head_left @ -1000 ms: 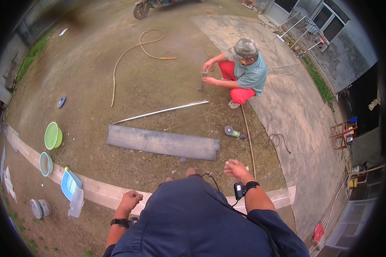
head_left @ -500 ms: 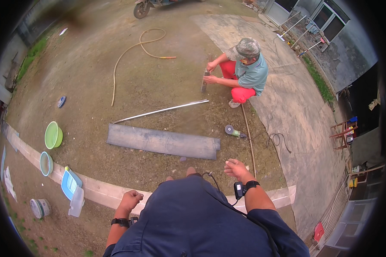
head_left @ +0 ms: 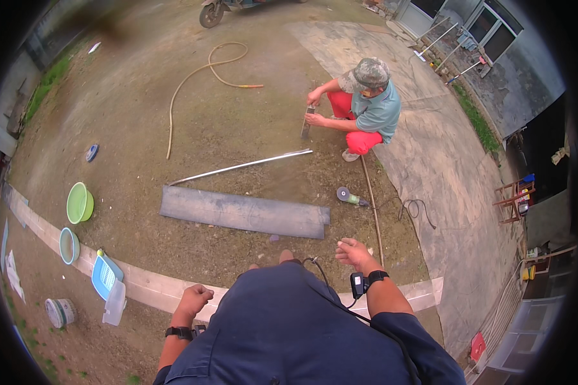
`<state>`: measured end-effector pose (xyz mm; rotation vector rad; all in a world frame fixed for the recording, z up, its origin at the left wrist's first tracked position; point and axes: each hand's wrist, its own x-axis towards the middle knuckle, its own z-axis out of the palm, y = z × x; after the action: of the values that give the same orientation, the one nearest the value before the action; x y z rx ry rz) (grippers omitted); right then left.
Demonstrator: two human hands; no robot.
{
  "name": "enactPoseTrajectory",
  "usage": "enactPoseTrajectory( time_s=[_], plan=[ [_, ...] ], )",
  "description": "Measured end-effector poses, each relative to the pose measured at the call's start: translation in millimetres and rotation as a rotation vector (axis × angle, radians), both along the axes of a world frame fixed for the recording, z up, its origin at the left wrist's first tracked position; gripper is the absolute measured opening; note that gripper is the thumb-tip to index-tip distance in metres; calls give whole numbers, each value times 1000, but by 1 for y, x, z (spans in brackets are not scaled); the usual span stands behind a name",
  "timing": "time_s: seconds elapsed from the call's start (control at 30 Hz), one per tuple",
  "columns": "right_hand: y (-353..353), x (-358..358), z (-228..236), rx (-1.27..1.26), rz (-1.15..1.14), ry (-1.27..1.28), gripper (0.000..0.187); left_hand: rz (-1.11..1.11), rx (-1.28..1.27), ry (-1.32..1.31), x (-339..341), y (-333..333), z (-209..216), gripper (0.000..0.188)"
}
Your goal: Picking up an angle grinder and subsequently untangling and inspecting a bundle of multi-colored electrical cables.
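My left hand [head_left: 196, 300] hangs at my left side, its fingers curled in, and nothing shows in it. On the other side, my right hand [head_left: 353, 252] is held out with fingers loosely bent and apart, empty. Both hands are in the air, touching nothing. In front of my feet lies a long grey sheet [head_left: 244, 212] on the dirt. A thin silvery bar [head_left: 241, 167] rests just beyond it. Nearest to my right hand is a green angle grinder [head_left: 350, 196], lying on the ground. A crouching person [head_left: 366, 106] holds a narrow dark strip [head_left: 307, 122] upright with both hands.
Left of me stand a green basin [head_left: 80, 203], a blue basin [head_left: 69, 246], a blue basket [head_left: 107, 276] and a white bucket [head_left: 60, 312]. A hose [head_left: 173, 109] curls across the ground ahead. A pole [head_left: 371, 208] and a black cable [head_left: 417, 208] lie at the right.
The person's upper hand has shifted slightly along the narrow strip. My own hands have hardly moved.
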<state>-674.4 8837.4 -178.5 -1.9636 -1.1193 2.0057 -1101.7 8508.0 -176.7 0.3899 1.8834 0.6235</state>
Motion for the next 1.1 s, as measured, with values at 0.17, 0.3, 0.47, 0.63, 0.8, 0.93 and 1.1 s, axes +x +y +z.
enactPoseTrajectory(
  time_s=[0.17, 0.3, 0.47, 0.63, 0.8, 0.93, 1.1],
  plan=[
    [-1, -2, 5, -6, 8, -4, 62, -5, -7, 4, -1, 0, 0, 24],
    [1, -1, 3, -5, 16, -2, 63, 9, -2, -1, 0, 2, 4, 23],
    [0, 0, 1, 7, 32, -3, 63, 18, 0, -7, 4, 3, 6, 23],
    [2, 1, -1, 0, 28, 5, 63, 4, 7, -8, 4, 2, 3, 24],
    [3, 3, -1, -2, 32, 11, 63, 2, 4, -4, 5, 3, 4, 25],
    [2, 4, -1, -3, 29, 10, 63, -5, -4, 5, 7, 3, 3, 25],
    [2, 5, 1, 0, 29, 4, 63, 0, -7, -2, 10, 4, 2, 24]
  ],
)
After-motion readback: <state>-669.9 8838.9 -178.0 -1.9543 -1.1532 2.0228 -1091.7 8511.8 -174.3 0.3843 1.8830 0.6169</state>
